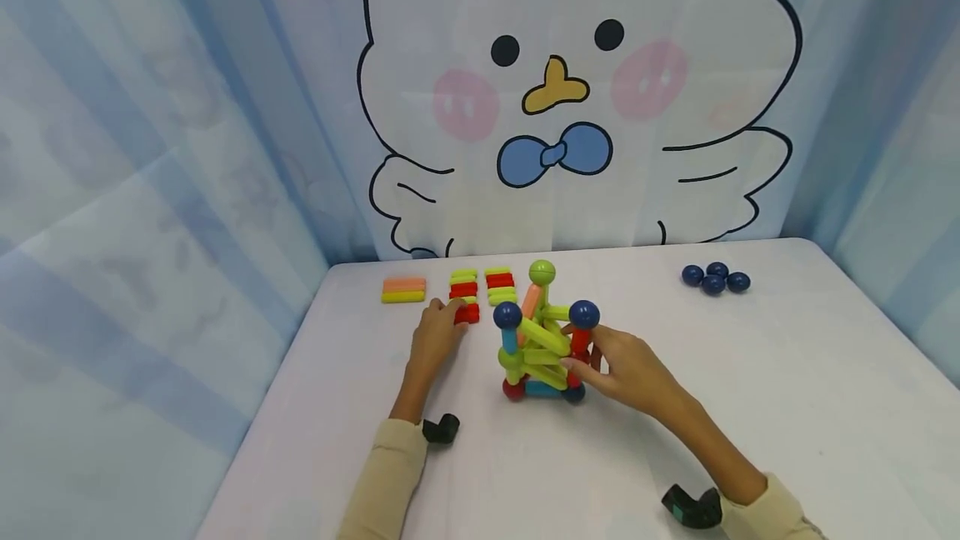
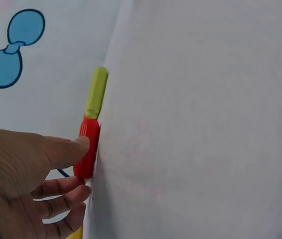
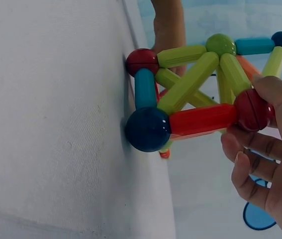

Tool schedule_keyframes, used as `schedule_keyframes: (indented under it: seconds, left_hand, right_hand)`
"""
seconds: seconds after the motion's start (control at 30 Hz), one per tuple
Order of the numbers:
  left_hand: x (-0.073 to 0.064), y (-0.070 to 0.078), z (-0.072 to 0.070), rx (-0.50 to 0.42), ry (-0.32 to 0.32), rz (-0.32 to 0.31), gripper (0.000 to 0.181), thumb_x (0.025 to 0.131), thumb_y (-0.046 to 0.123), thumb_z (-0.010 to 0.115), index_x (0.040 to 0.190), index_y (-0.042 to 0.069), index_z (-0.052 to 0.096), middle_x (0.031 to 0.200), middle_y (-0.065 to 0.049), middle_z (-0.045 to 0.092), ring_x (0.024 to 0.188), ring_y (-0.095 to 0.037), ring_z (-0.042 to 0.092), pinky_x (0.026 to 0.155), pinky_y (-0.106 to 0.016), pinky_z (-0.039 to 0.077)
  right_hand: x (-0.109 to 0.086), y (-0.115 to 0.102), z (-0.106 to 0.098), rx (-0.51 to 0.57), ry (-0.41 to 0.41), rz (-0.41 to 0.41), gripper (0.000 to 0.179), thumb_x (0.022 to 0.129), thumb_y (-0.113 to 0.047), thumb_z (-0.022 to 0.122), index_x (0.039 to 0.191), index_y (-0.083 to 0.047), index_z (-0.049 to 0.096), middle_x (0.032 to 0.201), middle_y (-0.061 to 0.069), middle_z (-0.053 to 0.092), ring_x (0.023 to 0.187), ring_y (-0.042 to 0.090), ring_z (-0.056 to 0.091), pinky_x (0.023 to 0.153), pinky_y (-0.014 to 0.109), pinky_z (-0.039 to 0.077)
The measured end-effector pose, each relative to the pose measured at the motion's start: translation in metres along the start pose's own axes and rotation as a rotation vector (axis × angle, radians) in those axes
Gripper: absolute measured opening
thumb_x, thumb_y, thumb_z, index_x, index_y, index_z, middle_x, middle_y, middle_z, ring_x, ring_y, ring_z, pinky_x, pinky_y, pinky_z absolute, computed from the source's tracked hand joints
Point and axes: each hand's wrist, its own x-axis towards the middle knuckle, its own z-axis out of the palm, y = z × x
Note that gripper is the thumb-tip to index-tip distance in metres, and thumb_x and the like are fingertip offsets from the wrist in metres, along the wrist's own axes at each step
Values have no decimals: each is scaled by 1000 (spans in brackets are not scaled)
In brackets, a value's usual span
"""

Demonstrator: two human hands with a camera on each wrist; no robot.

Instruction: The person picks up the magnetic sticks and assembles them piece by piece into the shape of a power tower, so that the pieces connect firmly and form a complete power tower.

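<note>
My left hand point(image 1: 435, 338) pinches a red stick point(image 2: 91, 130) at the near end of a row of sticks on the table; a lime green stick point(image 2: 97, 92) lies just beyond it in the left wrist view. My right hand point(image 1: 633, 365) holds a tower of coloured sticks and balls point(image 1: 546, 337) by its right side. In the right wrist view, the thumb and fingers are on a red ball point(image 3: 253, 110) at mid-height. A red stick joins that ball to a dark blue ball point(image 3: 148, 129) at the base. A lime green ball point(image 1: 542, 272) tops the tower at the back.
A second row of red and lime sticks point(image 1: 501, 280) lies right of the left hand's row. Pink and yellow sticks point(image 1: 403, 284) lie to the far left. Several dark blue balls point(image 1: 715, 282) sit at the back right. A curtain with a cartoon figure point(image 1: 555, 207) hangs behind the table.
</note>
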Motion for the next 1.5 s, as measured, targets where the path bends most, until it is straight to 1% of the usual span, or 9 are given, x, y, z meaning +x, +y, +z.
schedule_keyframes:
  seconds: [0.2, 0.37, 0.47, 0.63, 0.73, 0.93, 1.13, 1.27, 1.5]
  left_hand:
    - [-4, 7, 5, 30, -2, 11, 32, 86, 20, 75, 113, 10, 62, 108, -13, 60, 96, -24, 58, 88, -38, 56]
    - [-10, 8, -7, -155, -82, 41, 26, 88, 16, 72, 111, 4, 65, 102, -10, 63, 92, -22, 57, 88, -35, 55]
    - [-16, 15, -26, -415, -144, 97, 32, 93, 20, 66, 118, 1, 64, 104, -13, 65, 94, -29, 59, 88, -34, 55]
    - [-34, 40, -64, -986, -223, 142, 38, 95, 28, 64, 122, 2, 60, 108, -16, 66, 100, -35, 65, 89, -33, 56]
    - [-44, 54, -78, -1129, -218, 142, 38, 94, 29, 65, 122, 3, 60, 108, -12, 67, 98, -25, 68, 87, -30, 56]
    - [-53, 70, -85, -1132, -259, 125, 38, 96, 26, 63, 126, 3, 59, 114, -11, 66, 94, -14, 62, 82, -24, 53]
    - [-54, 76, -84, -1136, -267, 144, 41, 97, 28, 61, 129, 3, 60, 121, -13, 63, 97, -16, 60, 83, -22, 53]
    - [-52, 82, -85, -1098, -320, 161, 40, 98, 30, 59, 127, 2, 62, 122, -13, 63, 95, -16, 60, 89, -26, 53]
    - [-48, 91, -92, -945, -409, 148, 36, 96, 31, 62, 116, 2, 67, 95, -4, 62, 85, -15, 58, 84, -27, 53]
  right_hand:
    - [-4, -2, 2, 26, -15, 22, 40, 86, -30, 75, 113, -5, 59, 69, -7, 56, 60, 13, 54, 53, 16, 45]
    - [-6, -2, 1, 34, -25, 25, 39, 86, -29, 74, 112, -5, 59, 68, -7, 56, 60, 10, 53, 52, 16, 45]
    - [-7, -1, 0, 34, -33, 31, 39, 87, -29, 74, 114, -5, 59, 68, -8, 56, 60, 4, 49, 53, 16, 45]
    - [-7, 0, -1, 40, -37, 27, 43, 88, -30, 72, 120, -6, 58, 70, -8, 57, 61, -3, 46, 53, 16, 46]
    - [-6, 1, -1, 42, -36, 25, 43, 88, -30, 72, 121, -7, 58, 71, -9, 57, 62, -3, 46, 54, 16, 47]
    - [-4, 2, -1, 37, -26, 15, 43, 88, -30, 71, 122, -7, 56, 71, -9, 57, 62, -3, 47, 54, 16, 47]
    - [-2, 2, 0, 41, -26, 7, 42, 89, -29, 71, 121, -8, 56, 72, -10, 58, 63, -3, 47, 54, 16, 47]
    - [-1, 3, 0, 45, -26, 9, 42, 89, -30, 71, 122, -8, 56, 73, -9, 59, 63, -3, 48, 55, 16, 48]
    - [-1, 5, 3, 62, -30, -4, 45, 90, -32, 69, 124, -7, 55, 74, -10, 59, 64, 0, 51, 56, 16, 48]
